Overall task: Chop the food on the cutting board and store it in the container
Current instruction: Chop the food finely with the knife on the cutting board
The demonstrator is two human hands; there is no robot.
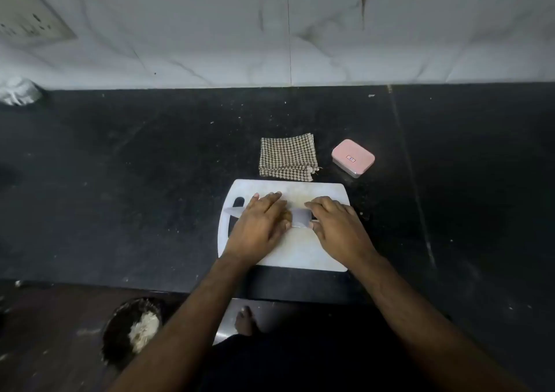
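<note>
A white cutting board (303,250) lies on the black counter in front of me. A knife (300,216) lies flat across it, blade pointing left, tip near the board's handle slot. My left hand (259,225) lies flat on the blade with straight fingers. My right hand (339,226) grips the knife's handle at the right. No food shows on the board; anything under my hands is hidden. A small container with a pink lid (353,157) stands closed behind the board to the right.
A folded checked cloth (286,157) lies just behind the board. A crumpled white thing (18,91) sits at the far left by the marble wall. Below the counter edge, a dark bin (132,331) with pale scraps stands on the floor beside my foot (246,321).
</note>
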